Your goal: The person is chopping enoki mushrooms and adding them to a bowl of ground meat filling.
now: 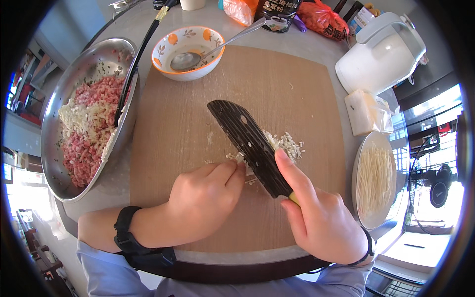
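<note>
My right hand (319, 215) grips the yellow handle of a knife with a dark, ridged blade (248, 144). The blade slants up and to the left over a wooden cutting board (178, 133). Against the blade's left side, the bent fingers of my left hand (211, 189) hold a small bunch of thin white strands (237, 157), which look like enoki mushrooms. Most of the bunch is hidden under the fingers and blade. Finely chopped white pieces (287, 146) lie in a small heap just right of the blade.
At left stands a steel basin (53, 148) of minced meat and chopped white bits, with black chopsticks (137, 63) leaning in it. A patterned bowl (189, 76) holds a spoon (237, 37). Along the right are a white jug (378, 59), a tissue pack (365, 111) and a plate (360, 211) of white strands.
</note>
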`<state>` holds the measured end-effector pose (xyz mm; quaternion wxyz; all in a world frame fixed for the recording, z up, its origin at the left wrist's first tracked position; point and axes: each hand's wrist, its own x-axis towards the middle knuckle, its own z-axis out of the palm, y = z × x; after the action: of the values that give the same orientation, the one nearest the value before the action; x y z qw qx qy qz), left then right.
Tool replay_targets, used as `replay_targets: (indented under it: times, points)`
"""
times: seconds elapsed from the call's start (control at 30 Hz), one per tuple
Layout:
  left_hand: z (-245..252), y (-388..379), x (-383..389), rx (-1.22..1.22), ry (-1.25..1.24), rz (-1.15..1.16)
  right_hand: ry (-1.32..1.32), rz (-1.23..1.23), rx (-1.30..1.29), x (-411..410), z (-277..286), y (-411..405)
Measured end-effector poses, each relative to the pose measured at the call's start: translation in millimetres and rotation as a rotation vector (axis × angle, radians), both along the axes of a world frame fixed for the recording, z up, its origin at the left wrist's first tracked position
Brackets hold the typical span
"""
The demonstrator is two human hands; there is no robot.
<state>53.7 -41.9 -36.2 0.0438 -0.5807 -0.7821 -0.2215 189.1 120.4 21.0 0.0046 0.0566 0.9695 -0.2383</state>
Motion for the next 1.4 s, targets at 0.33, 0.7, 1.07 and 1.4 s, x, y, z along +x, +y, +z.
replay_targets:
  times: [0.33, 0.7, 1.07, 1.4]
  points:
    - [-4, -2, -1, 0.018, 0.03, 0.013, -0.036, -0.082, -0.185, 5, 14, -3]
    - [14, -8, 5, -0.003, 0.007, 0.05, -0.024, -0.044, -0.113, 13, 14, -7]
    - [9, -5, 1, -0.08, 0.011, 0.021, -0.071, 0.039, 0.049, 7, 6, -11]
    - [7, -4, -1, -0.017, 0.007, 0.008, 0.057, -0.005, 0.161, 6, -2, -11]
